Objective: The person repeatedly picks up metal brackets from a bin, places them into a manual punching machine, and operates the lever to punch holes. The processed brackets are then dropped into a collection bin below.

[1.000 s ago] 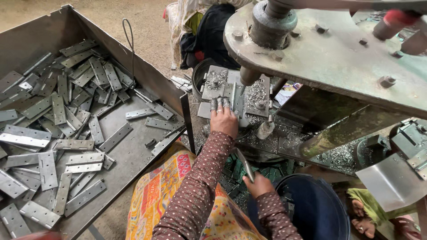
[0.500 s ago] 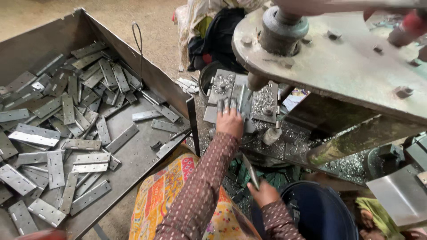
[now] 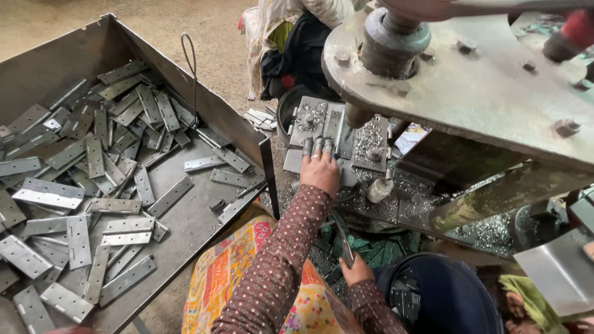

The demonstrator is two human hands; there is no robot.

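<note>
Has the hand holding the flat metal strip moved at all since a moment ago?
No: the right hand with its metal strip stays beside the dark blue bucket.

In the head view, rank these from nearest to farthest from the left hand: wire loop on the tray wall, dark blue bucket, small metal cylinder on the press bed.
1. Small metal cylinder, just right of the left hand.
2. Wire loop, up-left on the tray wall.
3. Dark blue bucket, lower right.

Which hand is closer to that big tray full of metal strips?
The left hand. It rests on the metal plate under the press, just past the tray's edge. The right hand is lower and farther from it, already holding a metal strip.
</note>
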